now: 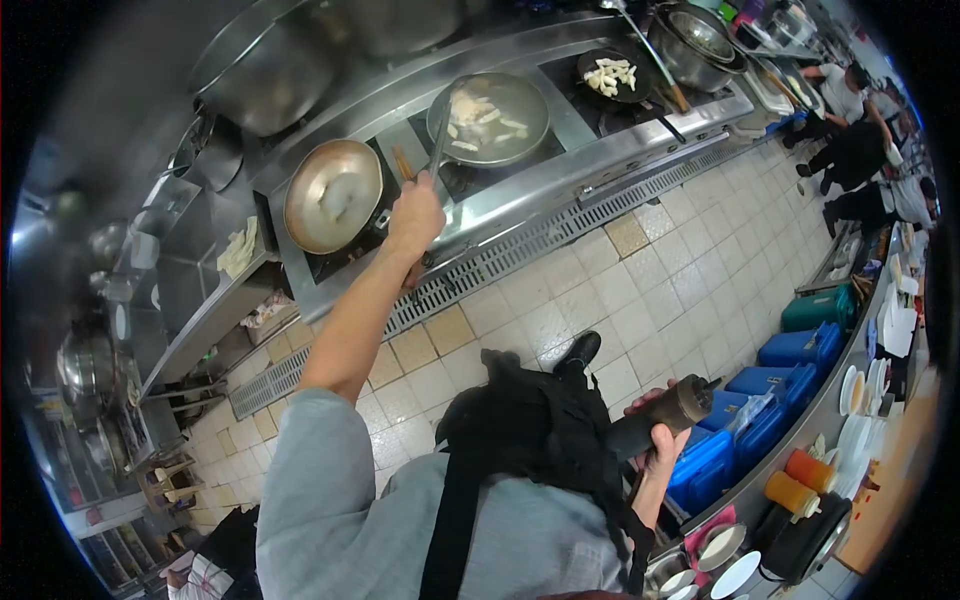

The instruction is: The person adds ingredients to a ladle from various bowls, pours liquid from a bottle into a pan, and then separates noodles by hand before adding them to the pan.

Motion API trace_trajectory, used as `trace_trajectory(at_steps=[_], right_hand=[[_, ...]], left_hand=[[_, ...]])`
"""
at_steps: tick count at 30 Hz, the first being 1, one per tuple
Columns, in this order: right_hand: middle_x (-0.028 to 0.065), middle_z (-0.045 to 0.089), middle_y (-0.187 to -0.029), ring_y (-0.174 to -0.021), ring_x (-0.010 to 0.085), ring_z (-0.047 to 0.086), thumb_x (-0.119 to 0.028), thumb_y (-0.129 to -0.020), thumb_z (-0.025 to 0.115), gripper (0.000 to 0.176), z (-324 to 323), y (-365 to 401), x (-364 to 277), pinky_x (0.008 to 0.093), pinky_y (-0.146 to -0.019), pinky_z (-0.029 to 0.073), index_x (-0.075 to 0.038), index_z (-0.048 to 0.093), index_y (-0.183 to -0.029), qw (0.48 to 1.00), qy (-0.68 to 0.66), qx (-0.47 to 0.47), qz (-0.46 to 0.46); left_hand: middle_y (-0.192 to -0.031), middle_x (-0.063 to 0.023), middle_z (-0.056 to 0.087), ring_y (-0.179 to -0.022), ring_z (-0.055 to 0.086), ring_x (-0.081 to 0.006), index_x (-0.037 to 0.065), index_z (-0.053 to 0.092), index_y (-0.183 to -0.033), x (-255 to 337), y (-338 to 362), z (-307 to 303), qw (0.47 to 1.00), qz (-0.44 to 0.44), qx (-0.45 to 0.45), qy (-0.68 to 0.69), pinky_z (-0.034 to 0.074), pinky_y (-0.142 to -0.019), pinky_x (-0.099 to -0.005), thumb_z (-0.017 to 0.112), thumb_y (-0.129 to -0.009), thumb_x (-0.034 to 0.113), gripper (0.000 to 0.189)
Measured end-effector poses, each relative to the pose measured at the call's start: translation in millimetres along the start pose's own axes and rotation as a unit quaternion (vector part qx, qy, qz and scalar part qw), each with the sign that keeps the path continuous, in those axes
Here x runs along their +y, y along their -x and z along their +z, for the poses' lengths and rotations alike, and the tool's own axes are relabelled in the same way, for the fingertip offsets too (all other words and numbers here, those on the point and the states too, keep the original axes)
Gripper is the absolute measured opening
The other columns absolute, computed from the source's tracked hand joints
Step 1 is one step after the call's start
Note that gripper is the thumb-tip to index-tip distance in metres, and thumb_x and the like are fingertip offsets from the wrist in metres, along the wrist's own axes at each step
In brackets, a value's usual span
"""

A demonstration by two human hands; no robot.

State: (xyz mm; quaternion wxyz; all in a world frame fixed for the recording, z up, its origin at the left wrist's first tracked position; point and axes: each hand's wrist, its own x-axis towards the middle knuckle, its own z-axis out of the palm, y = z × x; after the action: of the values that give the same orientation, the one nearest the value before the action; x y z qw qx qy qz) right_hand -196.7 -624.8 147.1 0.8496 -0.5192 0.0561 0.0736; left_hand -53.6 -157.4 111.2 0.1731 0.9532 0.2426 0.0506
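Note:
My left hand (417, 215) is closed around the lower end of a long grey metal utensil (440, 135), whose far part reaches over the left side of a wide pan (525, 95). White strips of food (480, 112) lie in cloudy liquid in that pan. A wooden handle (403, 163) sticks up just beside the hand. Left of it stands a copper-toned pan (333, 195) with a little pale liquid inside. Low on the right, my right hand (662, 440) is wrapped around a dark brown cylinder (650, 418) with a ridged, wider end, held near my apron.
On the stove's right, a black pan (612, 76) holds pale strips, beside stacked metal bowls (700, 45). A floor grate (540, 245) runs along the stove. Blue bins (745, 400) line the opposite counter, which carries sauce bottles (800, 480) and plates. Several people (855, 150) stand far right.

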Motion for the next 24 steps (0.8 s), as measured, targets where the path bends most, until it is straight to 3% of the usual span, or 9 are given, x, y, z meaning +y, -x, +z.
trace_trajectory(at_steps=[5, 8, 9, 10, 11, 13, 17, 20, 24], right_hand=[[0.0162, 0.058, -0.103, -0.09, 0.0274, 0.064, -0.033, -0.07, 0.084, 0.088, -27, -50, -15, 0.0402, -0.075, 0.058, 0.0, 0.038, -0.137, 0.998, 0.033, -0.029, -0.053], [0.0161, 0.058, -0.104, -0.091, 0.0277, 0.064, -0.032, -0.07, 0.084, 0.087, -47, -94, -22, 0.0406, -0.076, 0.057, 0.0, 0.038, -0.137, 0.997, 0.006, -0.049, -0.054], [0.016, 0.058, -0.104, -0.091, 0.0277, 0.063, -0.031, -0.071, 0.084, 0.086, -52, -108, -27, 0.0409, -0.077, 0.057, -0.001, 0.038, -0.137, 0.998, -0.021, -0.046, -0.046], [0.016, 0.058, -0.104, -0.091, 0.0277, 0.063, -0.031, -0.071, 0.084, 0.086, -55, -123, -36, 0.0409, -0.077, 0.057, -0.001, 0.038, -0.137, 0.997, -0.021, -0.058, -0.043], [0.016, 0.058, -0.104, -0.092, 0.0276, 0.063, -0.031, -0.071, 0.083, 0.086, -58, -138, -43, 0.0411, -0.078, 0.057, -0.001, 0.038, -0.138, 0.996, -0.024, -0.073, -0.042], [0.016, 0.058, -0.105, -0.093, 0.0274, 0.062, -0.03, -0.071, 0.083, 0.085, -66, -165, -52, 0.0413, -0.079, 0.057, -0.001, 0.038, -0.138, 0.994, -0.023, -0.108, -0.021], [0.0167, 0.058, -0.106, -0.092, 0.0281, 0.063, -0.028, -0.071, 0.083, 0.085, -72, -220, -63, 0.0422, -0.079, 0.056, -0.001, 0.038, -0.137, 0.985, 0.003, -0.172, 0.012], [0.0169, 0.058, -0.106, -0.092, 0.0281, 0.062, -0.028, -0.072, 0.083, 0.085, -67, -241, -67, 0.0424, -0.079, 0.056, 0.0, 0.037, -0.138, 0.981, 0.023, -0.19, 0.026], [0.0171, 0.058, -0.106, -0.092, 0.0284, 0.062, -0.027, -0.072, 0.083, 0.084, -48, -254, -66, 0.0428, -0.079, 0.056, 0.0, 0.037, -0.138, 0.979, 0.029, -0.199, 0.028]], left_hand=[[-0.091, -0.0306, 0.063, -0.097, 0.062, -0.049, -0.002, 0.054, -0.112, 10, -12, 27, 0.999, -0.039, 0.012, 0.023, 0.051, -0.084, -0.0553, 0.059, -0.087, 0.014, 0.029], [-0.09, -0.0248, 0.066, -0.084, 0.068, -0.0393, -0.002, 0.057, -0.103, 31, -4, 24, 0.995, -0.01, 0.048, 0.09, 0.055, -0.075, -0.0471, 0.058, -0.088, 0.012, 0.02], [-0.083, -0.0183, 0.064, -0.072, 0.065, -0.0302, 0.0, 0.058, -0.098, 39, -2, 21, 0.951, -0.129, -0.042, 0.279, 0.054, -0.065, -0.0411, 0.059, -0.09, 0.015, 0.017], [-0.077, -0.0118, 0.063, -0.06, 0.062, -0.0211, 0.001, 0.059, -0.094, 48, -2, 16, 0.85, -0.235, -0.126, 0.454, 0.052, -0.054, -0.0352, 0.06, -0.092, 0.018, 0.017], [-0.077, -0.0118, 0.063, -0.06, 0.062, -0.0211, 0.001, 0.059, -0.094, 59, -2, 14, 0.847, -0.242, -0.115, 0.458, 0.052, -0.054, -0.0352, 0.06, -0.092, 0.018, 0.017], [-0.073, -0.0037, 0.058, -0.05, 0.048, -0.0101, 0.003, 0.059, -0.091, 79, 8, 17, 0.757, -0.294, -0.103, 0.575, 0.043, -0.044, -0.0258, 0.058, -0.095, 0.02, 0.017], [-0.074, -0.0034, 0.059, -0.052, 0.052, -0.0103, 0.002, 0.059, -0.092, 94, 25, 32, 0.722, -0.315, -0.069, 0.612, 0.045, -0.044, -0.0261, 0.055, -0.095, 0.016, 0.015], [-0.074, -0.0021, 0.058, -0.055, 0.053, -0.0103, 0.003, 0.061, -0.099, 83, 16, 48, 0.726, -0.304, -0.111, 0.607, 0.045, -0.044, -0.0273, 0.059, -0.093, 0.014, 0.012], [-0.082, -0.0031, 0.061, -0.061, 0.056, -0.0103, 0.004, 0.061, -0.113, 97, 11, 48, 0.723, -0.312, -0.089, 0.61, 0.049, -0.048, -0.0271, 0.061, -0.095, 0.02, 0.024]])
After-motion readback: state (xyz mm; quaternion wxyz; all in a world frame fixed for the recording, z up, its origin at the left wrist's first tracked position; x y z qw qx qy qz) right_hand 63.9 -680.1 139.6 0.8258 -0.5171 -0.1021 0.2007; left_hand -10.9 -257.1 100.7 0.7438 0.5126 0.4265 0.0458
